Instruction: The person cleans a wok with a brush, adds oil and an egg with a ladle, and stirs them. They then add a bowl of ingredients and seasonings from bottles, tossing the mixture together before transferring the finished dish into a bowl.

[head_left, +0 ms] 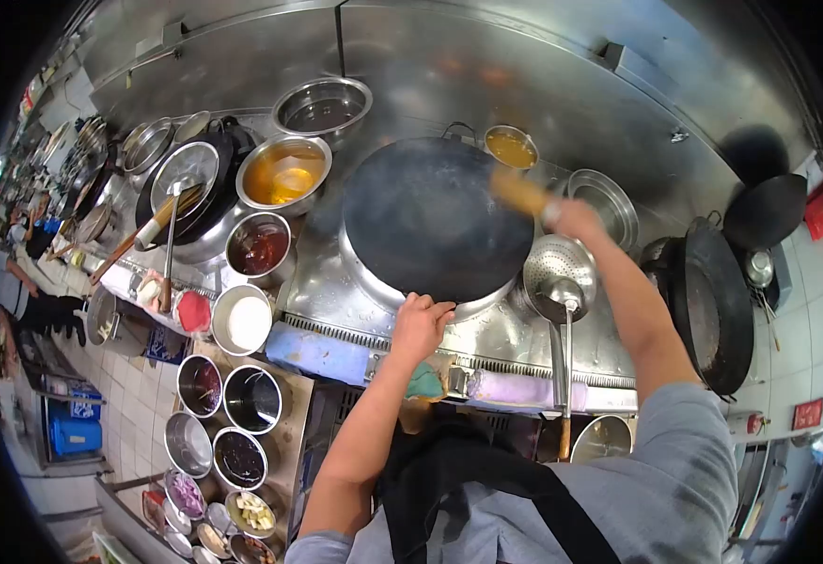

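Note:
A large dark wok sits on the steel stove, with faint haze over it. At its near rim my left hand is closed on the edge. My right hand grips a light brown brush, blurred by motion, over the wok's right side. Just below my right hand, a perforated strainer holds a ladle. Behind the brush stands a small bowl of yellowish liquid.
Left of the wok stand a bowl of amber oil, a pot of red sauce and a white-filled pot. Several ingredient containers are at lower left. More woks lean at right. Another person stands at far left.

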`<state>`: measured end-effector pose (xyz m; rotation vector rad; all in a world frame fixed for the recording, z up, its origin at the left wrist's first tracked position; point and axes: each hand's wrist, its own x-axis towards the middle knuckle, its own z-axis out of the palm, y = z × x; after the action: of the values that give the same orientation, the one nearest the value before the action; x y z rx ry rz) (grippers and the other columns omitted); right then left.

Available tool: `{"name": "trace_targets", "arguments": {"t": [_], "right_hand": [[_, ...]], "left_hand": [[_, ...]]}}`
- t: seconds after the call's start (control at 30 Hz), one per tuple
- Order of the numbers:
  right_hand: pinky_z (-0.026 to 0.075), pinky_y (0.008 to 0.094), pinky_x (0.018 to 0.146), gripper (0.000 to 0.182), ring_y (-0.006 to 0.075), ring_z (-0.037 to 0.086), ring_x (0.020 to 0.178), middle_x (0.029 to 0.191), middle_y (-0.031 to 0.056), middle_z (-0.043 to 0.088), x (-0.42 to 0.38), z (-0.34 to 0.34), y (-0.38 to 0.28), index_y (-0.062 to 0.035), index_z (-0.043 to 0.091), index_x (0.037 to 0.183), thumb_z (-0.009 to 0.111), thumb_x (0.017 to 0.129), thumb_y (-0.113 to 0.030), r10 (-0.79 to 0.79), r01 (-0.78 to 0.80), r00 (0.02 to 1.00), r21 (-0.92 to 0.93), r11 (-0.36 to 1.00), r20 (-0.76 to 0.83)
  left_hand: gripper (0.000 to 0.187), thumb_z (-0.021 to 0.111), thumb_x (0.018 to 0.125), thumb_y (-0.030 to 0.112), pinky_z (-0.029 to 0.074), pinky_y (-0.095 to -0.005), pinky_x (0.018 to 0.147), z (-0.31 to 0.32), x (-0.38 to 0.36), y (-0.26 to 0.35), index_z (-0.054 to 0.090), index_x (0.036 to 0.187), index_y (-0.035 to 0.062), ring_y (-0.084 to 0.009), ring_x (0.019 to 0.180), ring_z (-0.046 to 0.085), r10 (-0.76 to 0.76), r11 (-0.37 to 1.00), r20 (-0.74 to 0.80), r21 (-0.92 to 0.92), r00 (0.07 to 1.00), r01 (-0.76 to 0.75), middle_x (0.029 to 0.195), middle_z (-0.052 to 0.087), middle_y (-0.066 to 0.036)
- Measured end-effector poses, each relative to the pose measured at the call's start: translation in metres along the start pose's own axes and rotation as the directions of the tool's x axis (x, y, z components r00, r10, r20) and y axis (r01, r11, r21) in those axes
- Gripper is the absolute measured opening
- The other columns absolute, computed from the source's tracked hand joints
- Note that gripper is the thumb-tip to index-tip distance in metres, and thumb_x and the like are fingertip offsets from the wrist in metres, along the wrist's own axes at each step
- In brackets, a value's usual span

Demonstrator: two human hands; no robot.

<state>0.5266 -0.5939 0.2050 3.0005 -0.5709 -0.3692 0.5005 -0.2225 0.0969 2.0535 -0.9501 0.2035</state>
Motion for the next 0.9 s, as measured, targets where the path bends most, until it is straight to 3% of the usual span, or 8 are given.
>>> {"name": "trace_targets", "arguments": {"t": [0.07,0.1,0.13,0.3,0.5,0.67,0.83,0.9], "right_hand": [[0.051,0.0486,0.082,0.044,0.0391,0.064,0.097,0.105,0.0231,0.066,-0.007,-0.025,0.04,-0.0104,0.059,0.121,0.056,0.087,-0.037,0.437,-0.307,0.776,0.333,0.891,-0.454],[0.053,0.0435,0.073,0.05,0.0331,0.068,0.085,0.099,0.0209,0.067,-0.015,-0.024,0.066,-0.013,0.052,0.133,0.058,0.089,-0.035,0.457,-0.158,0.592,0.461,0.873,-0.663],[0.053,0.0369,0.065,0.057,0.0231,0.065,0.07,0.092,0.0149,0.067,-0.064,-0.049,0.046,-0.0162,0.043,0.141,0.061,0.089,-0.032,0.625,0.017,0.705,0.889,0.458,-0.335],[0.048,0.0351,0.09,0.072,0.029,0.061,0.11,0.131,0.0213,0.055,-0.208,0.043,0.027,-0.0167,0.034,0.147,0.061,0.081,-0.012,0.478,-0.004,0.782,0.764,0.646,-0.4],[0.046,0.0386,0.094,0.064,0.0356,0.06,0.109,0.119,0.0194,0.062,-0.299,0.084,-0.046,-0.0155,0.054,0.133,0.067,0.07,-0.021,0.194,-0.329,0.941,0.608,0.723,0.278],[0.045,0.0411,0.095,0.052,0.0372,0.057,0.11,0.119,0.0212,0.061,-0.283,0.167,-0.084,-0.0113,0.058,0.127,0.065,0.077,-0.025,0.167,-0.211,0.977,0.534,0.819,0.131],[0.048,0.0446,0.091,0.054,0.0409,0.058,0.106,0.113,0.0253,0.061,-0.374,0.227,-0.037,-0.0082,0.052,0.131,0.064,0.082,-0.026,0.4,-0.224,0.912,0.707,0.671,-0.091],[0.049,0.0469,0.087,0.058,0.0449,0.059,0.098,0.109,0.0276,0.06,-0.404,0.255,-0.033,-0.0053,0.046,0.134,0.064,0.082,-0.025,0.631,-0.529,0.776,0.545,0.651,0.0]], "left_hand": [[0.018,0.07,0.08,0.02,0.046,-0.0388,0.068,-0.004,0.004,0.001,0.074,0.096,0.0122,-0.0272,0.073,0.052,0.014,1.0,0.002,-0.013,1.0,-0.014,0.069,0.056,-0.007],[0.018,0.07,0.08,0.021,0.046,-0.0389,0.068,-0.006,0.002,0.0,0.075,0.096,0.0133,-0.0271,0.073,0.052,0.015,1.0,0.023,-0.013,1.0,-0.014,0.069,0.056,-0.007],[0.018,0.07,0.08,0.021,0.046,-0.0389,0.068,-0.006,-0.001,0.0,0.075,0.096,0.0133,-0.0271,0.073,0.052,0.025,0.999,0.036,-0.022,0.999,-0.024,0.069,0.056,-0.007],[0.017,0.069,0.081,0.023,0.047,-0.0384,0.068,-0.006,0.002,-0.002,0.075,0.096,0.0162,-0.0265,0.073,0.053,0.038,0.999,0.049,-0.014,0.998,-0.037,0.069,0.055,-0.006],[0.017,0.067,0.082,0.024,0.048,-0.0407,0.07,-0.008,0.004,-0.003,0.075,0.095,0.0184,-0.0287,0.077,0.054,0.021,0.999,0.1,-0.027,0.995,-0.018,0.071,0.057,-0.007],[0.023,0.069,0.08,0.019,0.046,-0.043,0.083,-0.031,-0.008,0.01,0.071,0.103,0.0162,-0.0294,0.097,0.055,0.13,0.99,-0.03,-0.055,0.991,-0.131,0.102,0.058,-0.008],[0.014,0.065,0.085,0.014,0.049,-0.0389,0.076,-0.054,-0.074,0.01,0.071,0.095,0.0064,-0.0285,0.083,0.062,0.044,0.953,0.119,-0.304,0.992,-0.006,0.087,0.066,-0.011],[0.017,0.061,0.09,0.018,0.05,-0.0326,0.072,-0.053,-0.118,0.009,0.07,0.096,0.0044,-0.0223,0.079,0.065,-0.154,0.899,0.338,-0.342,0.928,0.274,0.086,0.068,-0.013]]}}
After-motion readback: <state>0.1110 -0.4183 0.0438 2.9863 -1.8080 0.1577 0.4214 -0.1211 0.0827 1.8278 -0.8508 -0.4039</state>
